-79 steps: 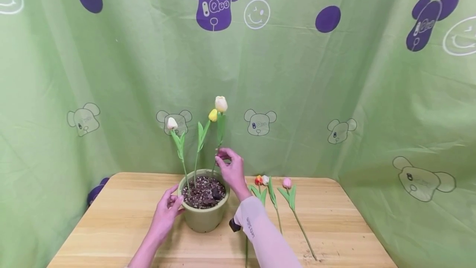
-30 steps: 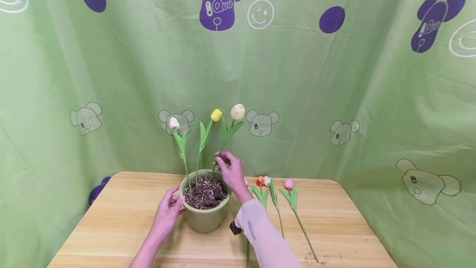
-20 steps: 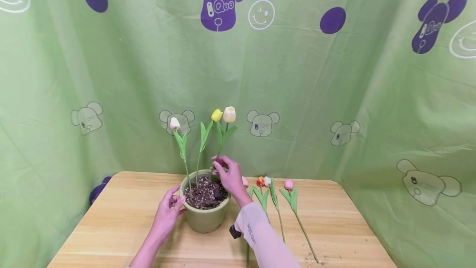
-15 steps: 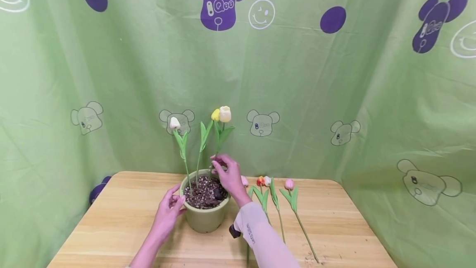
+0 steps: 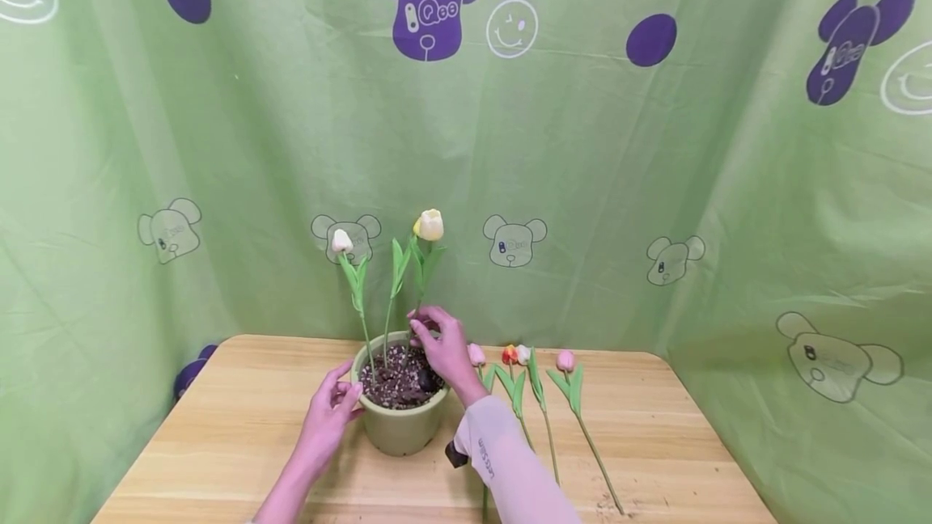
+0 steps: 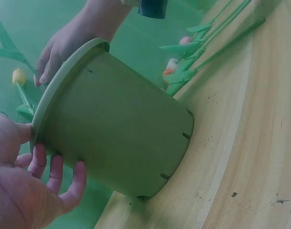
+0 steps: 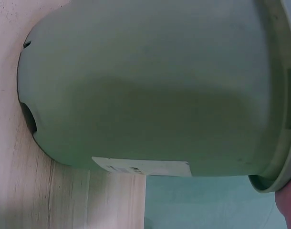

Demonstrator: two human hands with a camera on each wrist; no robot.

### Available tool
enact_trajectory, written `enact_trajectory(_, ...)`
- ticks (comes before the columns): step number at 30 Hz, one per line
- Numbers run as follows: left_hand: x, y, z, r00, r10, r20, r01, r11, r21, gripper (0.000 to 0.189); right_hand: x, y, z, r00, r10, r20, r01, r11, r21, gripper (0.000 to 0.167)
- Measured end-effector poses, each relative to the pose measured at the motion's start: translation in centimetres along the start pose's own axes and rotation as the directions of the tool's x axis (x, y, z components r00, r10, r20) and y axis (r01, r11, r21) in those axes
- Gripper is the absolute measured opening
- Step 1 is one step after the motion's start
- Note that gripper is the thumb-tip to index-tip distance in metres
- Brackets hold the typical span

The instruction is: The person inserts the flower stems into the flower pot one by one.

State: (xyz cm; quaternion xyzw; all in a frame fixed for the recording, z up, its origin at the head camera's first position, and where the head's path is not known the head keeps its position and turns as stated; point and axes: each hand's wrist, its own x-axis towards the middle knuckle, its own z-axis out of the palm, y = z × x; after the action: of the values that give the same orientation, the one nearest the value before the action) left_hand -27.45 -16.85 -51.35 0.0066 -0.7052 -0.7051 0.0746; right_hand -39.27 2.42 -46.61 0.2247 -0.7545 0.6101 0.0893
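A green plastic flowerpot (image 5: 403, 429) filled with dark soil (image 5: 396, 382) stands on the table. My left hand (image 5: 329, 407) grips its rim from the left, thumb on top and fingers against the outer wall. My right hand (image 5: 446, 346) pinches the stem of a cream artificial tulip (image 5: 431, 226) over the back right of the pot. Its bloom partly covers a yellow tulip (image 5: 417, 228) standing in the soil. A white tulip (image 5: 341, 242) stands at the pot's left side. The left wrist view shows the pot (image 6: 117, 119) from outside; the right wrist view shows a pale label (image 7: 143, 166) on it.
Right of the pot, several tulips lie on the wooden table (image 5: 655, 427), among them a red-orange one (image 5: 510, 355) and pink ones, one pink tulip (image 5: 565, 360) farthest right. Soil crumbs are scattered near the front right. A green printed curtain (image 5: 582, 144) surrounds the table.
My right hand has moved down and left with the cream tulip's stem; its bloom has swung right, then back left in front of the yellow one. The left hand has stayed on the rim.
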Motion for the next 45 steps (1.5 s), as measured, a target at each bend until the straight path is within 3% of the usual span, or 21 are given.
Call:
enact_trajectory(12,-0.06,-0.01,0.15,1.0,-0.005,-0.012,0.006,1.0,0.023,0.057,-0.09,0.11,-0.07,0.997,0.073,0.037,-0.071,0.996,-0.057,0.018)
enact_trajectory(28,-0.15,-0.12,0.2,1.0,0.02,-0.019,-0.019,0.999,0.039,0.055,0.07,0.5,-0.01,0.988,0.136,0.076,-0.132,0.99,-0.055,0.015)
enact_trajectory(45,-0.25,0.04,0.16,1.0,0.001,-0.015,0.0,1.0,0.029,0.055,0.26,0.39,0.27,0.989,0.136,0.063,-0.128,0.985,-0.119,0.012)
